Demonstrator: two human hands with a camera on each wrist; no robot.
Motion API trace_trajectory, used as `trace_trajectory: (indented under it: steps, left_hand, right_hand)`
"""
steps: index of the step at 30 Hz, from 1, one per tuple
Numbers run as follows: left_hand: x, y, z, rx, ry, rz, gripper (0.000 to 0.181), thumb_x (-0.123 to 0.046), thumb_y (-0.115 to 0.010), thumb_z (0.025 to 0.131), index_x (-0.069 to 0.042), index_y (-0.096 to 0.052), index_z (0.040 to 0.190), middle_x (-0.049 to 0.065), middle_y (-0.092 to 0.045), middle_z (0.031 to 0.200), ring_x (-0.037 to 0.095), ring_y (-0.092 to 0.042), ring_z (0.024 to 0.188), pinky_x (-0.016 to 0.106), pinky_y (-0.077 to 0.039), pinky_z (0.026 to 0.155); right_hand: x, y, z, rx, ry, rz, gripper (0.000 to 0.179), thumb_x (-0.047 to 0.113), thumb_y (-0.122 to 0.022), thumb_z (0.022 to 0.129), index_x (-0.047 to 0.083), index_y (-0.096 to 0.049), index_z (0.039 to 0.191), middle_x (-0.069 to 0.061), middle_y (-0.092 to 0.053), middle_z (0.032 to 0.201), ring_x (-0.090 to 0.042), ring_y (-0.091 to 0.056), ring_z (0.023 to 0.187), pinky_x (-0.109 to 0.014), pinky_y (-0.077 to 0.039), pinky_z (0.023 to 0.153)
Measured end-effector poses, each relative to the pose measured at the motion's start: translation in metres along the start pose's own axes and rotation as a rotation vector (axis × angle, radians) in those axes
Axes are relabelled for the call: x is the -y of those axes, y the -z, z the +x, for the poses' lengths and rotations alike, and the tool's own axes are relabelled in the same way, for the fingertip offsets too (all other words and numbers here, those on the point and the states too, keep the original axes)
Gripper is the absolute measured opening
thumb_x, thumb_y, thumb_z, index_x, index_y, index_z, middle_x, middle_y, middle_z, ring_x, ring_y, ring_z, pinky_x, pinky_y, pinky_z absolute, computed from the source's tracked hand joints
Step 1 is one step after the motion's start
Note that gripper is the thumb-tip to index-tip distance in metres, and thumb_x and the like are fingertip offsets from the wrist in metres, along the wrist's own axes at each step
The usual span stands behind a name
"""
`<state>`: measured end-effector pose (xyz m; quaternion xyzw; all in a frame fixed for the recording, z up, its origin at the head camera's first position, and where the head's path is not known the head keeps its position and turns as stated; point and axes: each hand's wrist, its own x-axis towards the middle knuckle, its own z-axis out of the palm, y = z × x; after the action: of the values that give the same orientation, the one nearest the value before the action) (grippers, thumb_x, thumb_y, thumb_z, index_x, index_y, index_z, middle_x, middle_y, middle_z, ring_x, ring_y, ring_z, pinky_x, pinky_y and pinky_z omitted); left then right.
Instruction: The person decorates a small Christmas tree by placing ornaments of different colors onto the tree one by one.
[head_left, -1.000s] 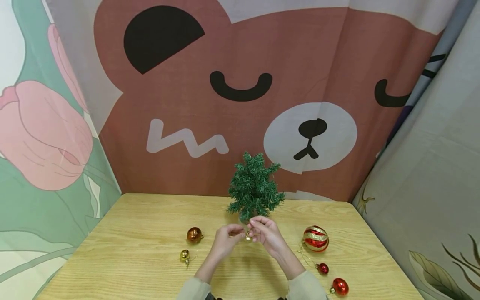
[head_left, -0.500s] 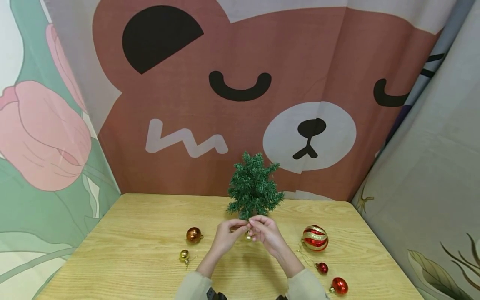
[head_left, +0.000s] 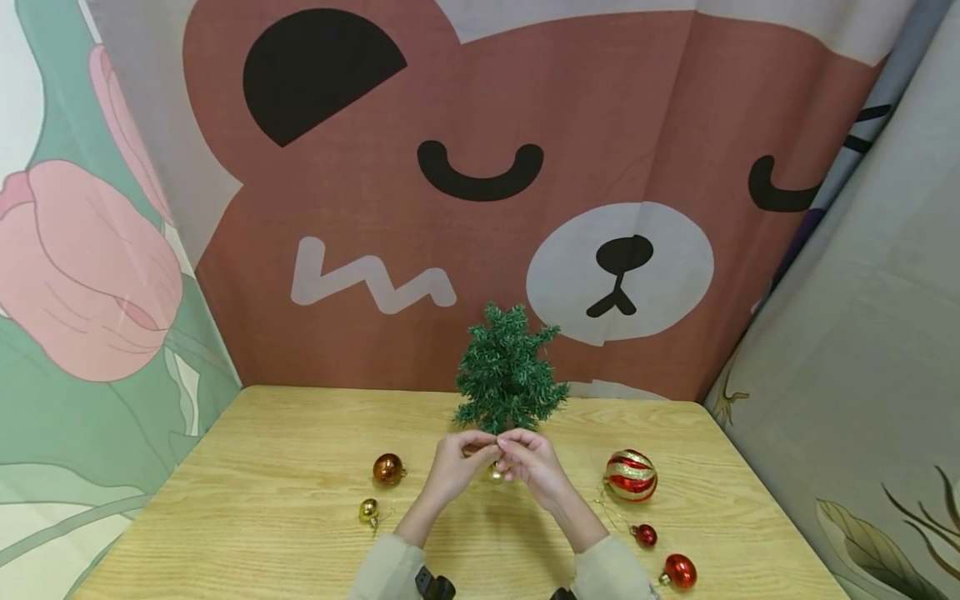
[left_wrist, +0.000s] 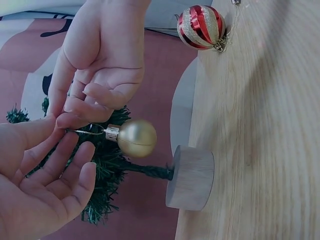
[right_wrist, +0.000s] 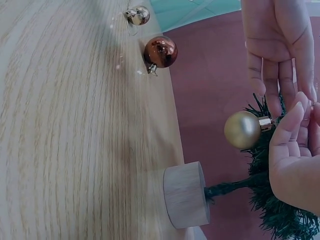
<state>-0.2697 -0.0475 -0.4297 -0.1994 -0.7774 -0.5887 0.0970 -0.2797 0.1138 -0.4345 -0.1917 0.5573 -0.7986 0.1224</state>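
A matte gold Christmas bauble [left_wrist: 137, 138] with a shiny cap hangs by its thin string loop [left_wrist: 86, 132] between my two hands. My left hand [head_left: 453, 468] and right hand [head_left: 534, 470] meet fingertip to fingertip, each pinching the string between thumb and index finger. The other fingers are loosely bent. Just behind the hands stands a small green artificial Christmas tree [head_left: 510, 371]. In the wrist views its round wooden base [right_wrist: 186, 195] rests on the table, and the bauble hangs in front of the lower branches. From the head, fingers partly cover the bauble.
Left on the wooden table [head_left: 285, 533] lie a copper bauble [head_left: 388, 469] and a small shiny gold one [head_left: 368, 511]. To the right are a large red-and-gold striped bauble [head_left: 631, 475], a small dark red bauble [head_left: 644, 535] and a red bauble [head_left: 679, 572]. A bear-print curtain [head_left: 360, 350] hangs behind.
My left hand has moved slightly up and right, its fingertips closing the gap to the right hand's at the string. The right hand stays almost still; the other baubles have not moved.
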Motion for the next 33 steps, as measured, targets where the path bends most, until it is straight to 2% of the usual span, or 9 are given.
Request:
trace_trajectory:
  steps: [4, 13, 22, 28, 31, 33]
  left_hand:
    - [-0.0016, 0.0001, 0.0005, -0.006, -0.013, 0.025, 0.018, -0.013, -0.068, 0.083, 0.002, -0.07, 0.094, 0.013, -0.068, 0.088, 0.023, -0.063, 0.079, 0.025, -0.05, 0.066]
    - [-0.0032, -0.0008, 0.0025, -0.017, -0.03, 0.085, 0.014, -0.013, -0.069, 0.082, 0.001, -0.071, 0.086, 0.011, -0.068, 0.083, 0.021, -0.063, 0.075, 0.022, -0.05, 0.063]
    - [-0.0044, -0.0014, 0.0055, -0.043, -0.05, 0.147, 0.009, -0.009, -0.066, 0.083, -0.001, -0.071, 0.082, 0.009, -0.068, 0.081, 0.021, -0.063, 0.075, 0.022, -0.049, 0.063]
    - [-0.0058, -0.0005, 0.0066, -0.066, -0.043, 0.146, 0.009, -0.008, -0.065, 0.085, -0.002, -0.07, 0.081, 0.008, -0.067, 0.08, 0.02, -0.062, 0.075, 0.022, -0.049, 0.062]
    - [-0.0058, -0.0001, 0.0071, -0.076, -0.03, 0.148, 0.009, -0.009, -0.064, 0.086, -0.002, -0.069, 0.081, 0.007, -0.067, 0.079, 0.019, -0.061, 0.074, 0.022, -0.048, 0.063]
    - [-0.006, 0.0001, 0.0077, -0.079, -0.023, 0.151, 0.01, -0.009, -0.063, 0.086, -0.003, -0.069, 0.082, 0.006, -0.067, 0.079, 0.018, -0.061, 0.074, 0.022, -0.048, 0.063]
  right_hand:
    - [-0.0007, -0.0003, 0.0005, -0.019, -0.005, -0.035, 0.018, 0.004, -0.049, 0.094, 0.013, -0.064, 0.089, 0.003, -0.064, 0.072, -0.006, -0.059, 0.058, -0.017, -0.047, 0.05]
    - [0.0008, -0.0042, -0.001, -0.121, -0.017, -0.141, 0.007, 0.008, -0.056, 0.091, 0.011, -0.062, 0.087, 0.001, -0.061, 0.071, -0.008, -0.058, 0.056, -0.02, -0.047, 0.05]
    - [0.0019, -0.0039, 0.0001, -0.139, -0.012, -0.173, 0.007, 0.009, -0.057, 0.09, 0.011, -0.063, 0.087, -0.001, -0.061, 0.071, -0.008, -0.058, 0.056, -0.02, -0.047, 0.05]
    - [0.0022, -0.0043, 0.0004, -0.156, 0.004, -0.189, 0.008, 0.009, -0.058, 0.09, 0.012, -0.065, 0.086, 0.0, -0.062, 0.073, -0.008, -0.059, 0.054, -0.019, -0.047, 0.048]
    - [0.0014, -0.0045, 0.0009, -0.166, 0.028, -0.211, 0.008, 0.006, -0.058, 0.089, 0.001, -0.065, 0.09, -0.002, -0.062, 0.074, -0.007, -0.058, 0.054, -0.019, -0.047, 0.048]
    - [0.0004, -0.0051, 0.0017, -0.182, 0.047, -0.249, 0.015, 0.005, -0.059, 0.089, -0.009, -0.062, 0.094, -0.003, -0.062, 0.074, -0.007, -0.057, 0.053, -0.019, -0.046, 0.047]
